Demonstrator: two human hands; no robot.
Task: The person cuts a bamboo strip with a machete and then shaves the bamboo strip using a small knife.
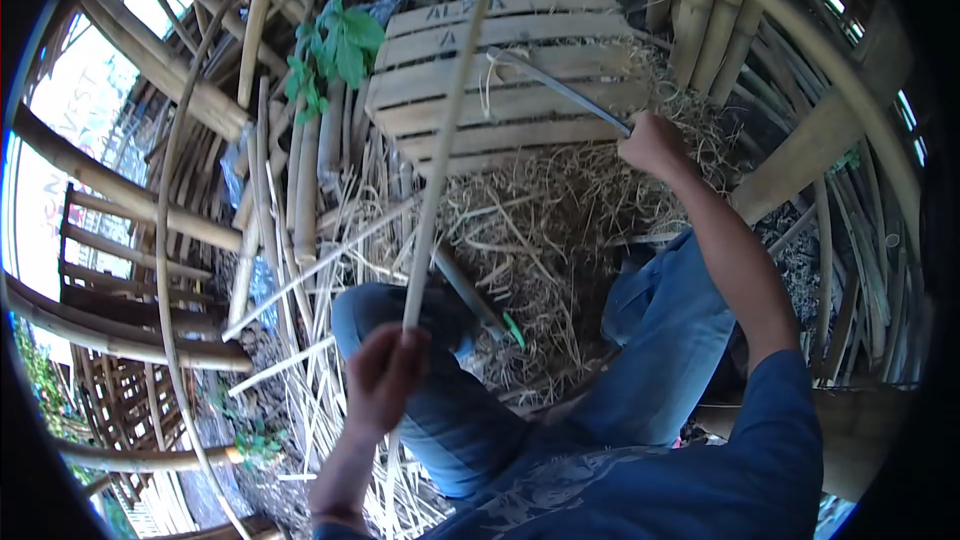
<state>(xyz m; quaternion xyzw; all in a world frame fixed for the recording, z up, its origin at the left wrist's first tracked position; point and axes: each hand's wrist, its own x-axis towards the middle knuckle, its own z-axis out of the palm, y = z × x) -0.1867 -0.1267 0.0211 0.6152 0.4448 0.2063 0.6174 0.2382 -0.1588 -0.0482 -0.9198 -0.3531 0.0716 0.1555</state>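
My left hand [387, 375] is closed round a long pale bamboo strip [445, 160], which rises steeply past the top of the view. In my right hand [655, 145] is a long-bladed knife [565, 90], its blade pointing up and left over a slatted wooden crate panel [510, 135]. Blade and strip are apart. Thin curled shavings [520, 230] are heaped between my legs and along the panel. Close to my left knee lies a dark tube-like piece [465, 290], with a small green object [514, 331] at its lower end.
Bamboo poles [150, 205] frame the left side. Upright bamboo [710, 20] and a curved pole [850, 80] stand on the right. Cut strips [320, 265] litter the ground by my left leg. A leafy plant [340, 45] grows beside the panel.
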